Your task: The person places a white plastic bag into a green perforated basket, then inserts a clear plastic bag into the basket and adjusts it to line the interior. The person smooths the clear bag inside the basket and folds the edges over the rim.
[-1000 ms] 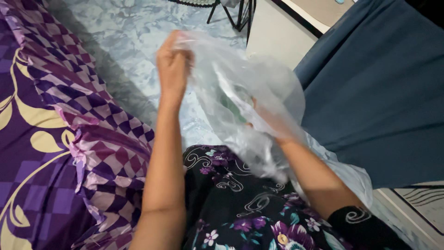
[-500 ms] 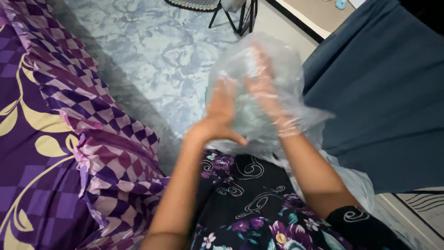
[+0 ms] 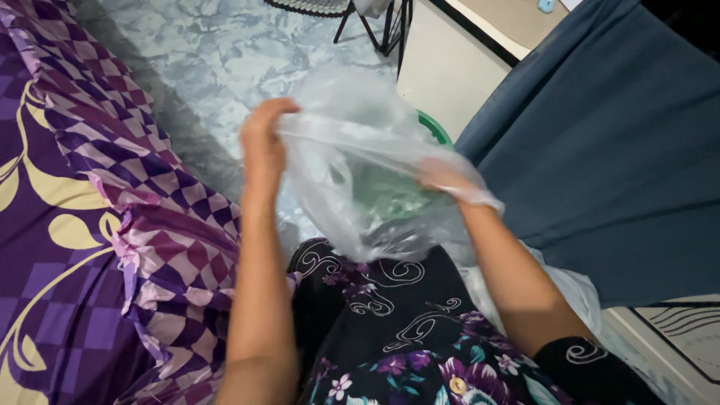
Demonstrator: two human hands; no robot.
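L hand (image 3: pixel 262 146) is fisted on the upper left edge of a clear plastic bag (image 3: pixel 360 187), raised above the lap. R hand (image 3: pixel 442 176) sits under/inside the film on the bag's right side; can't tell its grip thru the plastic. Bag is stretched betw. both hands, w/ something green (image 3: pixel 390 199) showing thru it. Below: black floral dress (image 3: pixel 390 322). Left: purple checkered bedspread (image 3: pixel 90 210). Right: blue cloth (image 3: pixel 600 172). Beyond: marbled floor (image 3: pixel 217 60).
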